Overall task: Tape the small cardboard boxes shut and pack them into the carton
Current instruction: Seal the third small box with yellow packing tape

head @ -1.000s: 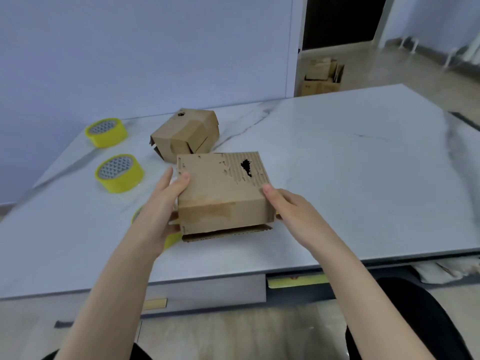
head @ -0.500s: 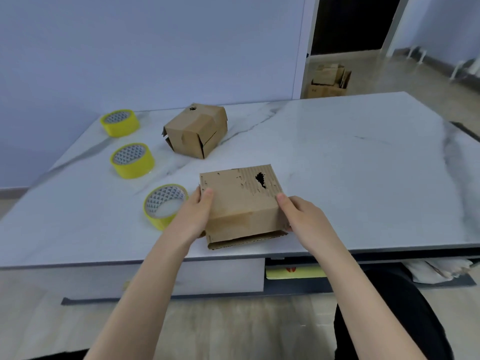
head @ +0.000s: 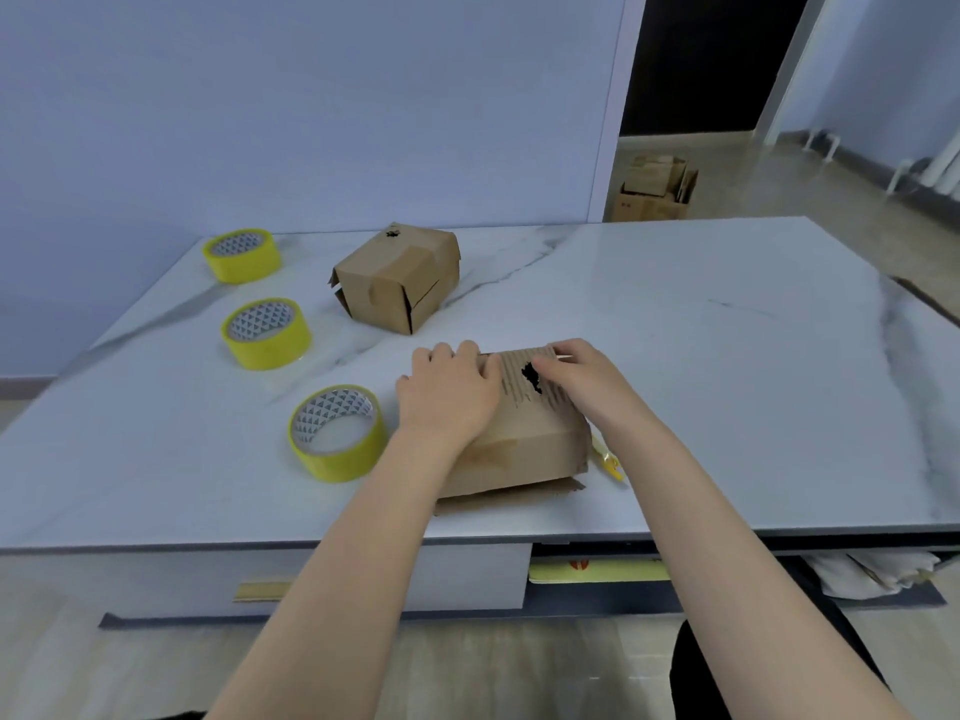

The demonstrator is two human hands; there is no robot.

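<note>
Hands first: my left hand (head: 449,394) lies on the small box (head: 524,444) with its fingers bent over the far edge, so it grips the box. My right hand (head: 584,384) presses down on the torn top with its fingers laid across it and holds nothing. The box sits on the table (head: 675,356) close to the front edge, just beside the nearest tape roll (head: 340,433). A loose flap (head: 509,493) pokes out under its front side. I think the job right now is to get the box flat and shut before any tape goes on. I would tuck that flap in, then push the top down hard with my right hand and reach for the roll with my left. Tape may stick badly on the ripped patch, so I would run it over smooth card. The other box (head: 400,278), farther back, looks open too.
</note>
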